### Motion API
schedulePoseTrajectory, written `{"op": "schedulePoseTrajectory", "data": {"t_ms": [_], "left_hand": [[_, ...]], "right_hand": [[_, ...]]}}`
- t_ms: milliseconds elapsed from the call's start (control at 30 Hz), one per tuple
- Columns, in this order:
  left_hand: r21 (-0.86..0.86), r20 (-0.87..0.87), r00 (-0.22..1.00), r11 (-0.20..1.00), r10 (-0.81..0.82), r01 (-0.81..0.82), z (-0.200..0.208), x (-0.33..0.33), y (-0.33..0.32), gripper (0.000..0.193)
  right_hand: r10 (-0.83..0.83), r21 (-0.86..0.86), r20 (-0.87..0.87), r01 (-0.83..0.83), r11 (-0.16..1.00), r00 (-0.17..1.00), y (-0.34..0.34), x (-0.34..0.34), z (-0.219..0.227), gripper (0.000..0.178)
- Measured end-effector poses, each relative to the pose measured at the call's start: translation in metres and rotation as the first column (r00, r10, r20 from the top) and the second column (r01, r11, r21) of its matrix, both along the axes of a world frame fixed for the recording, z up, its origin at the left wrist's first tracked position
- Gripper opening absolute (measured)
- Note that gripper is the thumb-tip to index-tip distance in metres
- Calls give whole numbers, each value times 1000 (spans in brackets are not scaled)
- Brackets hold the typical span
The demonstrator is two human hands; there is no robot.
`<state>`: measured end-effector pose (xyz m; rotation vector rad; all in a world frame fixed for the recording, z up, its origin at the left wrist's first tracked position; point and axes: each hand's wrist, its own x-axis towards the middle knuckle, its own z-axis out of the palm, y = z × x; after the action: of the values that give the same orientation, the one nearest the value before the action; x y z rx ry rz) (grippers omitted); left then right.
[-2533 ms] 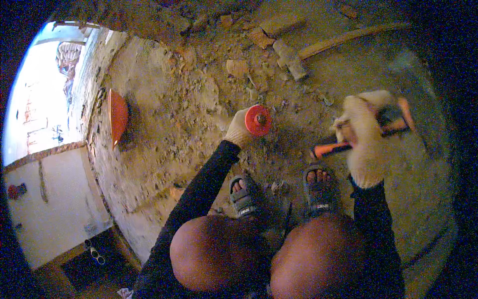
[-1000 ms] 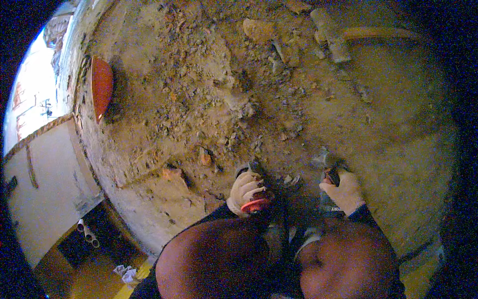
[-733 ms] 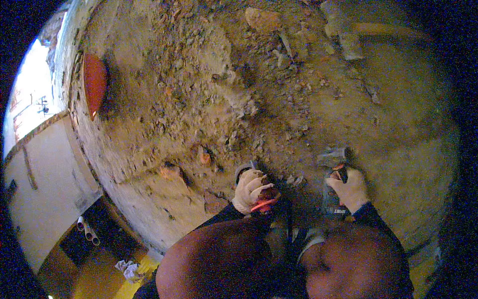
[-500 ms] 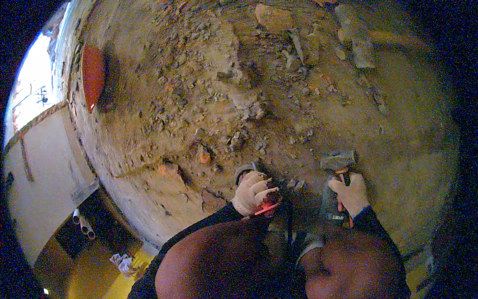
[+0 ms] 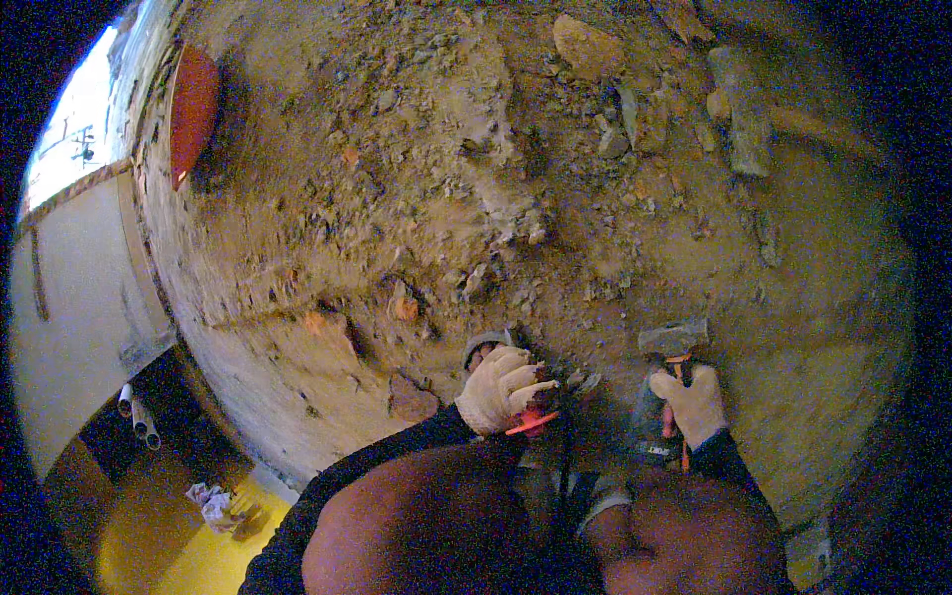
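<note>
In front of your knees, your left hand (image 5: 499,390), gloved, has its fingers curled closed around a tool (image 5: 534,424). Your right hand (image 5: 700,401), also gloved, grips the hammer (image 5: 674,339), thumb along the handle; its other fingers are mostly hidden. The tool's red guard shows edge-on below your left hand, slightly tilted; the rest is largely covered. The hammer's grey head lies crosswise just beyond your right hand, by your right sandal (image 5: 647,421), its orange-and-black handle running toward you. Rubble (image 5: 478,281) covers the floor (image 5: 813,297) ahead.
</note>
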<state>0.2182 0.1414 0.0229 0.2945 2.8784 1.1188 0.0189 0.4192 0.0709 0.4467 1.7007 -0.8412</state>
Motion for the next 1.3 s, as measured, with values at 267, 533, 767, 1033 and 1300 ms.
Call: {"op": "schedulePoseTrajectory", "data": {"t_ms": [267, 533, 767, 1033, 1300], "left_hand": [[213, 33, 972, 949, 231, -233, -3, 5, -7, 31], [585, 468, 706, 412, 531, -698, 91, -156, -69, 15], [600, 533, 816, 580, 224, -551, 110, -280, -93, 19], [437, 454, 840, 748, 296, -500, 48, -262, -124, 16], [87, 281, 697, 705, 660, -704, 53, -230, -154, 12]], "right_hand": [[-22, 13, 60, 22, 1000, 998, -4, -5, 4, 28], [-28, -249, 186, 74, 966, 982, 30, -10, 8, 26], [-255, -404, 340, 386, 829, 905, 52, -3, 16, 25], [-255, -516, 435, 471, 716, 864, 58, 5, -7, 29], [-264, -555, 483, 525, 645, 835, 65, 4, -19, 41]]}}
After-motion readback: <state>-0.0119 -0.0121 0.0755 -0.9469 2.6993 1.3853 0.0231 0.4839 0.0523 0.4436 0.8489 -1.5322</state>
